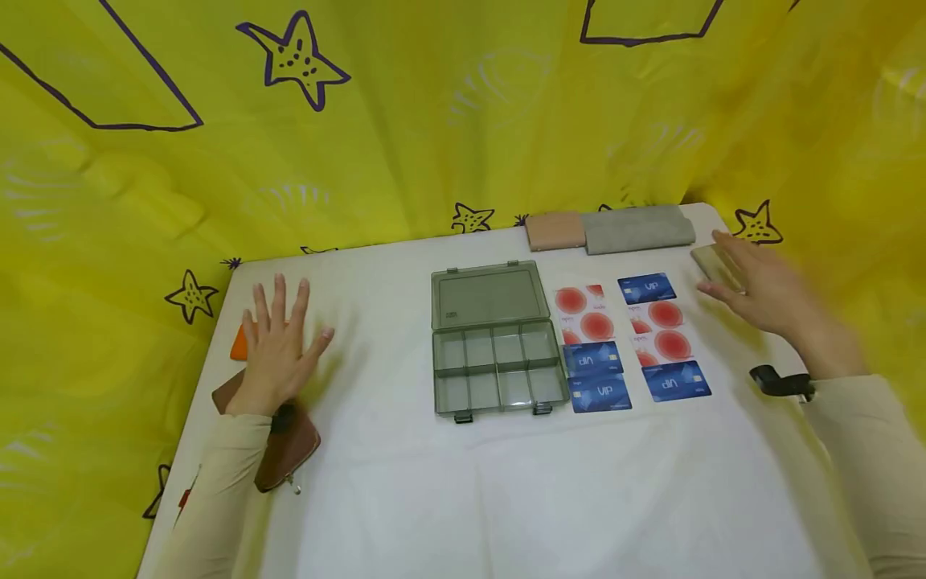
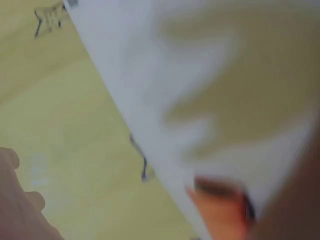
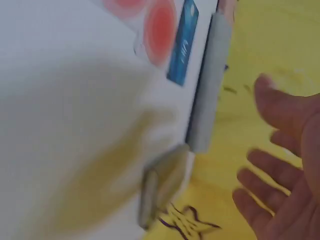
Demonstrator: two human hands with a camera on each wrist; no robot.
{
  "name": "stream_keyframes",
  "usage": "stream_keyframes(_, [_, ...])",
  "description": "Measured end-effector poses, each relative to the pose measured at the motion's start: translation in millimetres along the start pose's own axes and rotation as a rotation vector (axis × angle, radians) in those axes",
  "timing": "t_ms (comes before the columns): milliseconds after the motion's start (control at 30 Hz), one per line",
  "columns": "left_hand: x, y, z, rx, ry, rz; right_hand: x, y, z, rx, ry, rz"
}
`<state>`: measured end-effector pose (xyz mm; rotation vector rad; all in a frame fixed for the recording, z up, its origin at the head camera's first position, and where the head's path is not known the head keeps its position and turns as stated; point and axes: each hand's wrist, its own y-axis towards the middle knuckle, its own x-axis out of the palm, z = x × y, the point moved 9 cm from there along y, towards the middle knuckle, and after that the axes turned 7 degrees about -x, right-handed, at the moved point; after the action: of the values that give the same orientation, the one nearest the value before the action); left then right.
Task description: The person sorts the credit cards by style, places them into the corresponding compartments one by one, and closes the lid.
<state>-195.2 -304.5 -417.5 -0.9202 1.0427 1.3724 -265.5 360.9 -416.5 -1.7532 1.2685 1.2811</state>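
Note:
My left hand (image 1: 280,354) hovers with fingers spread over the left side of the table, holding nothing. Beneath it lie a brown zipped wallet (image 1: 289,450) and an orange item (image 1: 239,344), both partly hidden by the hand and forearm. At the right, my right hand (image 1: 760,289), blurred, has its fingers extended and grips nothing. Close to its fingertips is a small beige-grey item (image 3: 162,185), possibly a wallet, near the table edge. A translucent grey compartment box (image 1: 499,370) stands mid-table with its lid (image 1: 490,296) laid back and its compartments bare.
Right of the box are two columns of cards, blue VIP cards (image 1: 676,380) and white cards with red circles (image 1: 596,326). Along the back edge lie a tan wallet (image 1: 555,231) and a long grey one (image 1: 637,229). Behind hangs a yellow curtain (image 1: 405,121).

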Motion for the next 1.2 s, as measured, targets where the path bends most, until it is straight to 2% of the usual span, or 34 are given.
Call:
stream_keyframes(100, [24.0, -0.6, 21.1, 0.046, -0.037, -0.036, 25, 11, 0, 0.0, 0.121, -0.061])
stream_keyframes(233, [61.7, -6.2, 61.3, 0.107, -0.107, -0.135, 57, 21, 1, 0.014, 0.211, -0.144])
stream_keyframes(333, [87.0, -12.9, 87.3, 0.139, -0.168, -0.219, 68, 26, 0, 0.017, 0.206, -0.17])
stream_keyframes(467, [109.6, -19.2, 108.0, 0.145, -0.286, -0.323, 69, 32, -3, 0.004, 0.165, -0.157])
stream_keyframes(600, [118.4, -20.5, 118.5, 0.132, -0.387, -0.387, 69, 41, -8, -0.028, 0.155, -0.161])
stream_keyframes(867, [126.0, -28.5, 131.0, 0.168, -0.431, -0.473, 68, 46, -4, -0.021, 0.187, -0.206])
stream_keyframes(1000, [128.0, -32.4, 132.0, 0.187, -0.48, -0.464, 67, 48, -5, -0.032, 0.186, -0.219])
stream_keyframes(1200, [127.0, -34.6, 129.2, 0.228, -0.478, -0.397, 69, 57, -8, -0.054, 0.206, -0.25])
